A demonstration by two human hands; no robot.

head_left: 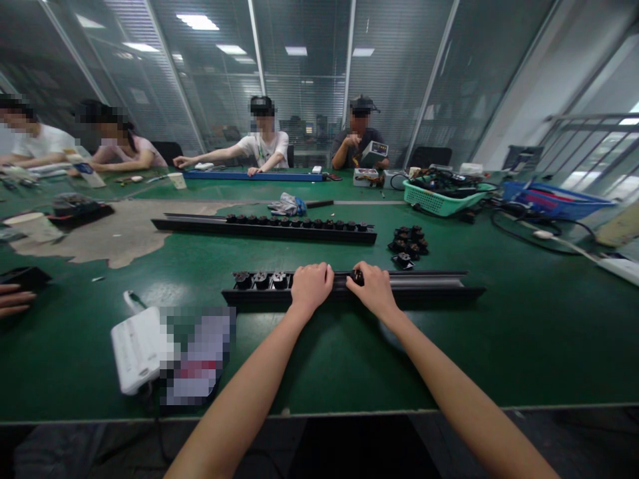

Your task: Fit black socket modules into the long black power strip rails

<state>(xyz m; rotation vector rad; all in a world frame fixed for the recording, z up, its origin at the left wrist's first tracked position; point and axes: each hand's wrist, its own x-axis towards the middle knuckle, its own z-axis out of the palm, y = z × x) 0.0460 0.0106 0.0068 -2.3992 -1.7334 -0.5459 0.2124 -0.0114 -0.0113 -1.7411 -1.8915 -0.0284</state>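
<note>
A long black channel rail (429, 285) lies across the green table in front of me. Three black round socket modules (260, 280) sit in its left part. My left hand (312, 286) is closed over the rail just right of them, its fingertips hidden behind the far side. Near the rail's middle, my right hand (373, 286) pinches another black socket module (356, 277) between thumb and fingers, at the channel. Beyond the right hand, a pile of similar loose modules (408, 241) rests on the table.
A second black rail (200, 226) holding several modules lies farther back. Gloves (287, 204), a green basket (444, 199) and a blue basket (554, 203) stand beyond. A white device (140, 349) is at the near left. Several people sit around the table; another hand (14, 301) shows at left.
</note>
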